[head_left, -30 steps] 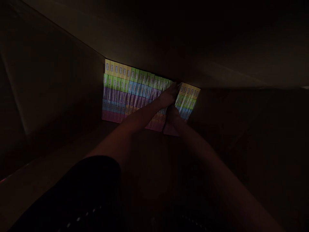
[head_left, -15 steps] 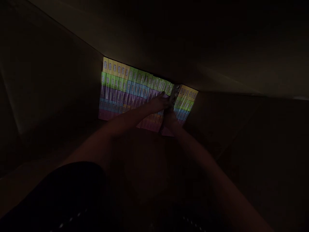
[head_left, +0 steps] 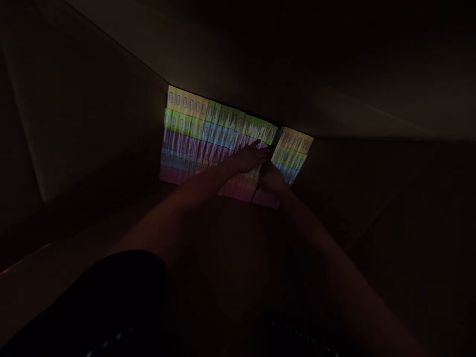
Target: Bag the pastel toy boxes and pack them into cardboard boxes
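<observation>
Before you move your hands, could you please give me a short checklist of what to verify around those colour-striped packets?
1. Left hand on the long block of packets: ok, it rests against the block near its right end.
2. Right hand hold: cannot tell, the packets under it are too dim to judge any grip.
3. Long block's colour bands: ok, they run in even rows.
4. Gap to the smaller block of packets: ok, a narrow dark gap shows.
5. Lighting: not ok, everything beyond the packets is very dark.
6. Packet labels: cannot tell, too small and dim to read.
</observation>
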A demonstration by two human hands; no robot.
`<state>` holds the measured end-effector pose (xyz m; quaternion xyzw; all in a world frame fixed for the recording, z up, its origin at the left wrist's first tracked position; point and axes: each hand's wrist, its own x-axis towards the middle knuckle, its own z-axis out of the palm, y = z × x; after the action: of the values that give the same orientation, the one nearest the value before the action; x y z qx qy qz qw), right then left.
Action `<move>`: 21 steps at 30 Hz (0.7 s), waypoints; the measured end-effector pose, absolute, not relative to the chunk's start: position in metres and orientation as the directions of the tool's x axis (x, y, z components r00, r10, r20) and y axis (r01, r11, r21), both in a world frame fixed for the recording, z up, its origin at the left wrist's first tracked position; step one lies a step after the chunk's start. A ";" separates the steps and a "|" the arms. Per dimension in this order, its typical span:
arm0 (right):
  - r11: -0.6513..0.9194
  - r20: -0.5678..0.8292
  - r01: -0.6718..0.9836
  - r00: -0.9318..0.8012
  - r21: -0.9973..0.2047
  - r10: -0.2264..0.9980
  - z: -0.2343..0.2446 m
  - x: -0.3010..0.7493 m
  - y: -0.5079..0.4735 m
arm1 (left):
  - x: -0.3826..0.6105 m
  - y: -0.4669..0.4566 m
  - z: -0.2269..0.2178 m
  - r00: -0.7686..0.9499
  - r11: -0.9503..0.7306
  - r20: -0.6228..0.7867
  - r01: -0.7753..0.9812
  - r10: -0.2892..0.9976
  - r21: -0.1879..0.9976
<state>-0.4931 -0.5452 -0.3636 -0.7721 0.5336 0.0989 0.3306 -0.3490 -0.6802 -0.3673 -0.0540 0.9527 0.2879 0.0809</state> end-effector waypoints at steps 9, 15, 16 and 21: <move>0.361 -0.621 -0.931 -0.251 -0.056 -0.743 -0.343 -0.473 -0.505 | -0.324 -0.624 -0.378 -0.949 0.764 -0.213 -0.313 -0.232 0.564; 0.338 -0.574 -0.933 -0.213 -0.120 -0.791 -0.340 -0.471 -0.504 | -0.323 -0.603 -0.377 -0.925 0.728 -0.234 -0.379 -0.298 0.571; 0.328 -0.578 -0.936 -0.199 -0.126 -0.791 -0.340 -0.469 -0.502 | -0.322 -0.600 -0.377 -0.926 0.727 -0.248 -0.378 -0.286 0.573; 0.330 -0.586 -0.932 -0.186 -0.149 -0.789 -0.337 -0.458 -0.508 | -0.325 -0.587 -0.380 -0.915 0.734 -0.279 -0.402 -0.292 0.547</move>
<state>-0.4582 -0.5077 -0.3375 -0.5659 0.7603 0.1215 0.2948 -0.3253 -0.5872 -0.3800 -0.1873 0.9271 0.3126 0.0876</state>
